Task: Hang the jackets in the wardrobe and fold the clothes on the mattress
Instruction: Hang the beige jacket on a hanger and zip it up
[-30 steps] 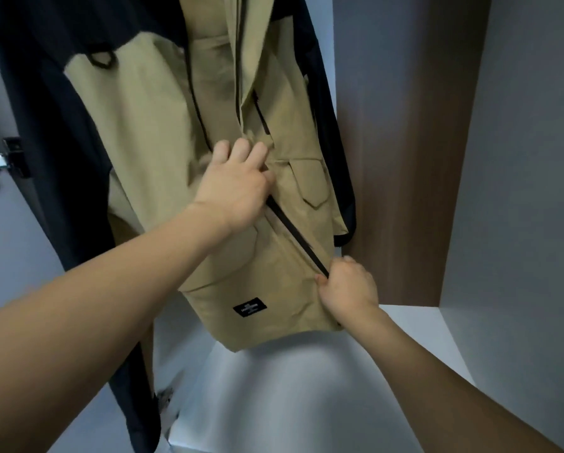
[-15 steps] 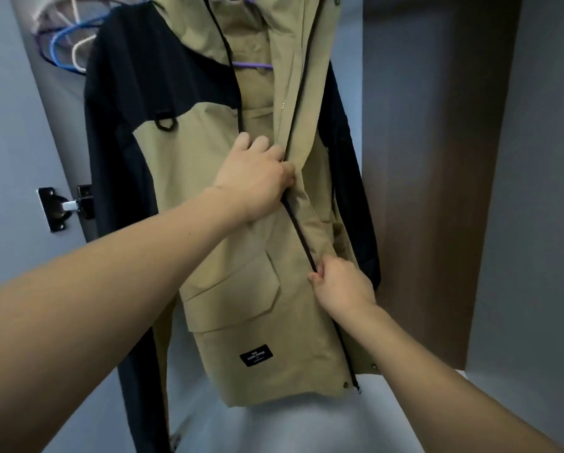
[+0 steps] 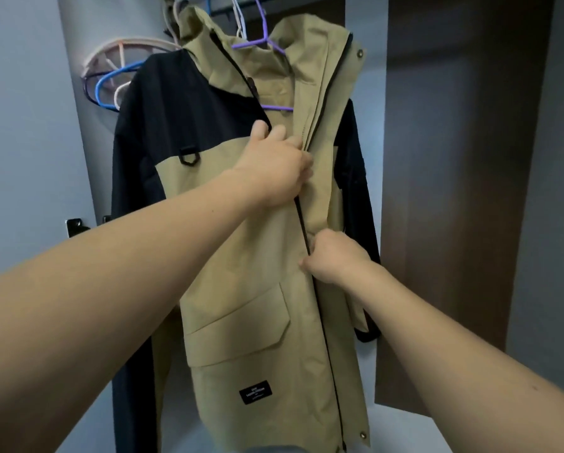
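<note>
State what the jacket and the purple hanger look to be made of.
Jacket: seemingly a woven synthetic shell, matte tan and black; it creases crisply with little sheen. Purple hanger: probably plastic or plastic-coated wire, thin, smooth and evenly coloured.

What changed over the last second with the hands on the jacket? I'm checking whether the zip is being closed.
The left hand climbed the front of the jacket from mid-chest to just below the collar. The right hand also rose, from the hem to mid-front, along the dark zip line. Both kept their grip on the fabric; the jacket stayed on its purple hanger.
</note>
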